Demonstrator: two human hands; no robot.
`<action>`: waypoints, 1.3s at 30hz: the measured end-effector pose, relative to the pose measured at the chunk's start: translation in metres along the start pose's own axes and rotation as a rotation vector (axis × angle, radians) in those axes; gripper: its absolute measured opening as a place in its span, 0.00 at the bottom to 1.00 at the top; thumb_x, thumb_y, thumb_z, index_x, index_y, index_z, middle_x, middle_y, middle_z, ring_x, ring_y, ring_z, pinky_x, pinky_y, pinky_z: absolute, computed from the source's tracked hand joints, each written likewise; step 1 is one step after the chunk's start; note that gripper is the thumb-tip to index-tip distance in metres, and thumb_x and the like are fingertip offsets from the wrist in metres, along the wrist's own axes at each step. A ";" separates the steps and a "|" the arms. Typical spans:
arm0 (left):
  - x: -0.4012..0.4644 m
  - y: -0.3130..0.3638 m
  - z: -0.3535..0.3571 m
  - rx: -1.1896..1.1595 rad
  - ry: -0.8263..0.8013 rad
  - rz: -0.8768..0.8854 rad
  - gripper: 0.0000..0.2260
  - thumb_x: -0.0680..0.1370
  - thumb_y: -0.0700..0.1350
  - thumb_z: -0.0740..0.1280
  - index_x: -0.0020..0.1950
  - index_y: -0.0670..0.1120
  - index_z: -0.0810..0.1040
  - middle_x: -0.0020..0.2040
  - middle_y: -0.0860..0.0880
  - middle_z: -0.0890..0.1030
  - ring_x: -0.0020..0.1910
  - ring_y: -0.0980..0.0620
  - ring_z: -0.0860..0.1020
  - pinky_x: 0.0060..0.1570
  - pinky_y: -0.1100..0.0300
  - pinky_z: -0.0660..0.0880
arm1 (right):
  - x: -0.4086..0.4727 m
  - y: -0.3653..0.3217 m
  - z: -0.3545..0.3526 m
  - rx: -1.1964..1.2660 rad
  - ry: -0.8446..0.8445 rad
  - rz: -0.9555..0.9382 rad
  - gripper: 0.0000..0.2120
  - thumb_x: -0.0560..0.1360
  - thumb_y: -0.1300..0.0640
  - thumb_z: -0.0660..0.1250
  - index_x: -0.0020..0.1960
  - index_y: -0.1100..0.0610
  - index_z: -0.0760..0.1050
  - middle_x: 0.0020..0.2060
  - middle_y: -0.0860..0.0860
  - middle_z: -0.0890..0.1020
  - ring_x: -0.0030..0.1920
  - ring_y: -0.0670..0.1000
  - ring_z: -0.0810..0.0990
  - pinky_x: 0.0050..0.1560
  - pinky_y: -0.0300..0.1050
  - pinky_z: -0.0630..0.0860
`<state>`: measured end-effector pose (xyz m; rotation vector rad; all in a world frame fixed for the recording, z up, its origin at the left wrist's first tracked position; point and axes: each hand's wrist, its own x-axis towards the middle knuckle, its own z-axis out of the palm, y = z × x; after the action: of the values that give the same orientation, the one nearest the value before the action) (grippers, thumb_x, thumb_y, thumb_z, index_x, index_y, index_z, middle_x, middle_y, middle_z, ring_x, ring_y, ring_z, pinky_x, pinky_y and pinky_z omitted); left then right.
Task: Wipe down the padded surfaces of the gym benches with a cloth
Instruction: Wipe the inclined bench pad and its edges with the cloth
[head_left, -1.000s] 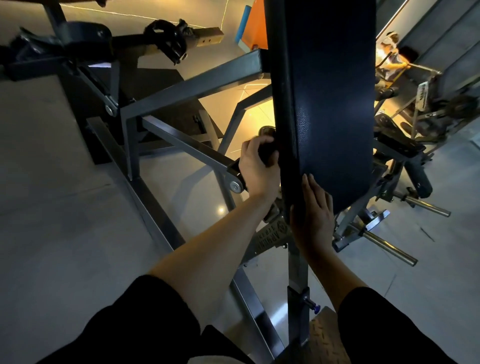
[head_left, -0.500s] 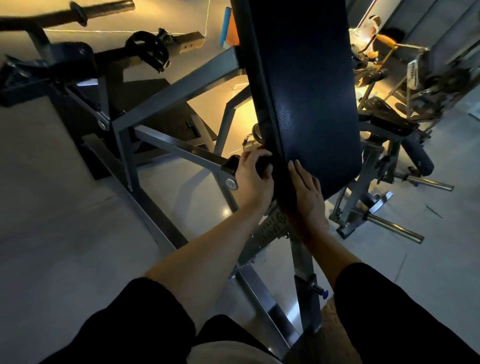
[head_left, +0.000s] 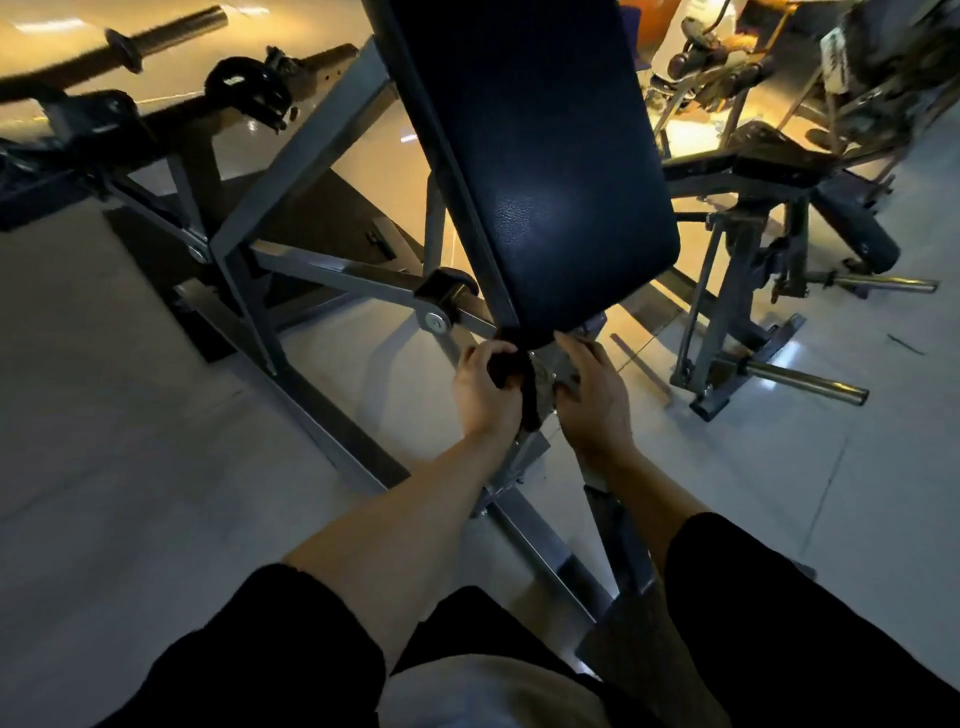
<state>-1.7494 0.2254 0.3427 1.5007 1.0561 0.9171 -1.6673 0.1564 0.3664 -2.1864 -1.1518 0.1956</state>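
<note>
A dark blue padded bench back (head_left: 545, 156) slants up from the middle of the view toward the top. My left hand (head_left: 485, 392) grips a dark cloth (head_left: 511, 374) just under the pad's lower left corner, and part of the cloth hangs down past my palm. My right hand (head_left: 589, 400) sits beside it below the pad's bottom edge, fingers reaching up to the edge and onto the metal bracket there. Both forearms reach forward from black sleeves.
The bench's grey steel frame (head_left: 291, 171) spreads left and down to the tiled floor (head_left: 130, 415). A barbell sleeve (head_left: 156, 34) lies top left. Another machine with chrome pegs (head_left: 805, 382) stands at right, more gym gear behind it.
Both hands have slid down along the pad from its lower side to below its bottom edge. The view has tilted, so more of the pad's face shows.
</note>
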 end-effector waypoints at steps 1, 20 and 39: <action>-0.013 -0.008 0.004 0.010 -0.020 -0.024 0.13 0.74 0.33 0.67 0.52 0.50 0.74 0.53 0.53 0.73 0.57 0.51 0.74 0.61 0.49 0.74 | -0.003 0.004 0.000 0.034 0.003 -0.008 0.26 0.77 0.64 0.64 0.73 0.55 0.65 0.68 0.54 0.72 0.66 0.54 0.72 0.64 0.52 0.73; -0.057 -0.012 0.011 0.366 -0.104 0.327 0.14 0.78 0.37 0.64 0.63 0.46 0.75 0.62 0.48 0.77 0.62 0.54 0.73 0.60 0.66 0.70 | -0.045 0.033 0.034 1.024 0.215 0.374 0.15 0.76 0.67 0.63 0.61 0.58 0.78 0.54 0.53 0.82 0.57 0.51 0.80 0.60 0.55 0.77; 0.013 -0.011 -0.025 1.455 -0.287 1.053 0.34 0.71 0.41 0.71 0.74 0.37 0.62 0.74 0.40 0.64 0.74 0.42 0.62 0.74 0.44 0.52 | 0.012 0.022 0.082 0.935 0.525 0.343 0.21 0.69 0.72 0.64 0.60 0.57 0.76 0.56 0.54 0.79 0.57 0.49 0.75 0.62 0.40 0.72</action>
<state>-1.7706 0.2464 0.3363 3.4629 0.5823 0.4186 -1.6788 0.1967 0.2912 -1.4276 -0.2672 0.2259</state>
